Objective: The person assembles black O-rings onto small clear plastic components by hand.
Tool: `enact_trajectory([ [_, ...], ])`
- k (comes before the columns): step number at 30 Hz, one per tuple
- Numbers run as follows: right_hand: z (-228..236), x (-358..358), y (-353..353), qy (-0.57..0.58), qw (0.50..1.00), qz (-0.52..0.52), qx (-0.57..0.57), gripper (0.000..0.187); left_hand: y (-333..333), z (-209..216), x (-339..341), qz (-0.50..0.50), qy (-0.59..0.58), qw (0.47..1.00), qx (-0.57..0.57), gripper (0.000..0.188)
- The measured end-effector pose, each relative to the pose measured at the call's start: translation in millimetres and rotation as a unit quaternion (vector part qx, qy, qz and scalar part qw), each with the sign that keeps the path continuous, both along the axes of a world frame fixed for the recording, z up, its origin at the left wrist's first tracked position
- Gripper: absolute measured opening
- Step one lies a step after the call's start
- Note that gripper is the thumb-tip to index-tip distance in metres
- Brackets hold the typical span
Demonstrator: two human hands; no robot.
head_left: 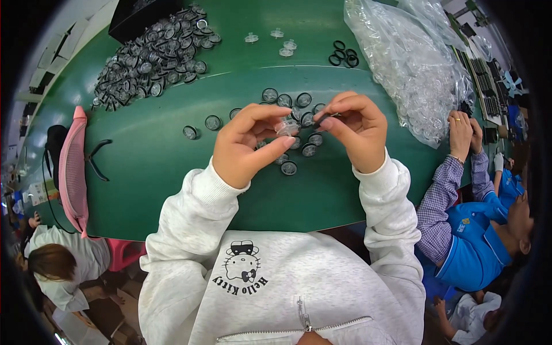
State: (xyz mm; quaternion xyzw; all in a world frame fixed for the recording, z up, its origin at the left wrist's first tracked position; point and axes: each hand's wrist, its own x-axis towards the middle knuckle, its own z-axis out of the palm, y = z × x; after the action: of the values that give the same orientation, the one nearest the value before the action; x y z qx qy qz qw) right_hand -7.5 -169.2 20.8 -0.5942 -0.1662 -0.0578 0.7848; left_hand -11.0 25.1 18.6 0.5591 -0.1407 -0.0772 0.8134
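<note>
Pinching a clear plastic piece point(286, 127) at the left hand's point(242, 145) fingertips point(283, 144).

Black box point(127, 18) cut off above; ringed disc point(234, 112) partly behind left hand point(244, 144).

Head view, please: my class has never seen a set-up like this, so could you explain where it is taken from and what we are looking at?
There is no robot here. One camera, worn on a person's head, looks down at two bare hands; its fisheye lens bends straight edges near the rim.

The left hand holds a clear plastic piece between thumb and fingers. The right hand pinches a black ring.

On the green table lie scattered ringed pieces, a large pile of similar ones, spare black rings and a plastic bag of clear pieces. Other people sit nearby.
</note>
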Motion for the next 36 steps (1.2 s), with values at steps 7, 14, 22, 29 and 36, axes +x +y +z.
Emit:
enact_trajectory([
  [7, -10, -2, 3, -0.018, 0.998, 0.058, -0.018, 0.021, 11, -14, -4, 0.007, -0.045, 0.996, 0.083, 0.038],
  [14, -10, -6, 1, 0.012, 0.996, 0.062, -0.067, 0.023, 4, -11, -10, -0.014, 0.010, 0.999, 0.043, 0.042],
  [22, 1, -15, 13, 0.141, 0.987, 0.018, -0.080, 0.022, -6, -13, -13, 0.006, -0.090, 0.990, 0.107, 0.046],
  [29, -5, -16, 14, 0.112, 0.986, 0.011, -0.122, 0.021, -2, -17, -9, 0.020, -0.185, 0.966, 0.181, 0.042],
  [36, -2, -14, 9, 0.085, 0.987, 0.044, -0.130, 0.022, 0, -16, -9, 0.044, -0.226, 0.950, 0.209, 0.034],
])
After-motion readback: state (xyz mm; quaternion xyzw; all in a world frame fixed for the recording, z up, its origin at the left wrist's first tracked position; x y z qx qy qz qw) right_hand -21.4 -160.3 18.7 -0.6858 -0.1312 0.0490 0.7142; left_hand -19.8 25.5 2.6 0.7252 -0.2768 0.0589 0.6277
